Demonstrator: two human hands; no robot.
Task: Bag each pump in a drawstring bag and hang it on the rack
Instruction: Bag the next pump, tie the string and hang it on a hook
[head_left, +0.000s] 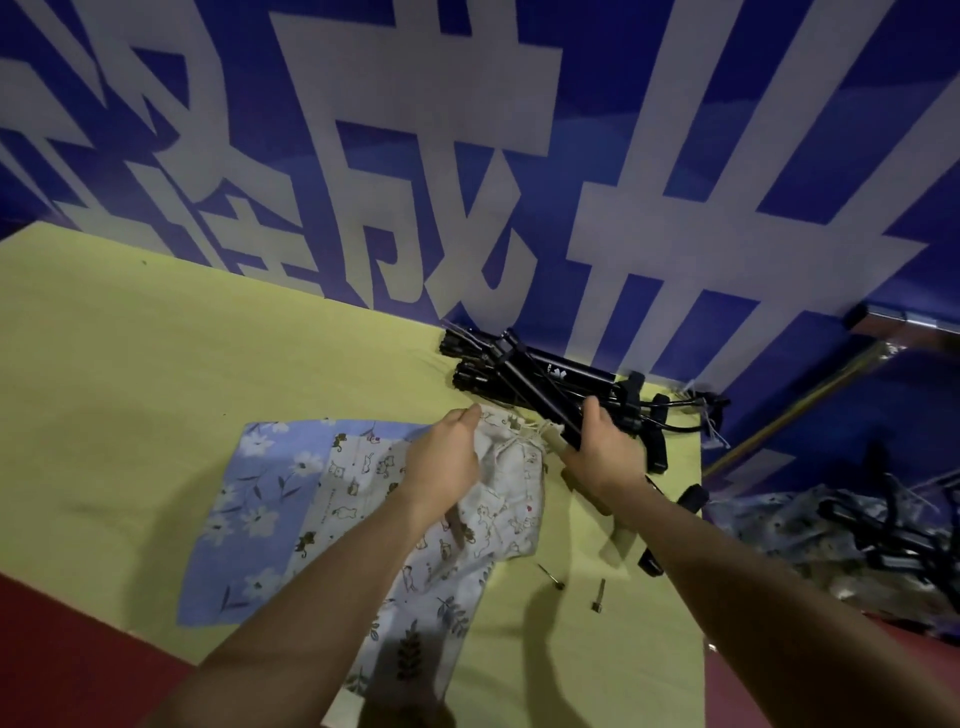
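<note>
On the yellow-green table (156, 364) lies a stack of flat drawstring bags, a blue flowered one (249, 493) at the left. My left hand (447, 457) grips the mouth of a white cat-print bag (511, 499) on top of the stack. My right hand (608, 452) holds a black pump (535, 389) by its tube, with the lower end at the bag's mouth. More black pumps (561, 371) lie piled against the wall behind.
A blue wall with large white characters (467, 156) stands right behind the table. Two small metal pins (597, 597) lie on the table near its front. To the right, below the table, filled bags with black pump parts (857, 535) hang beside a metal bar (789, 410).
</note>
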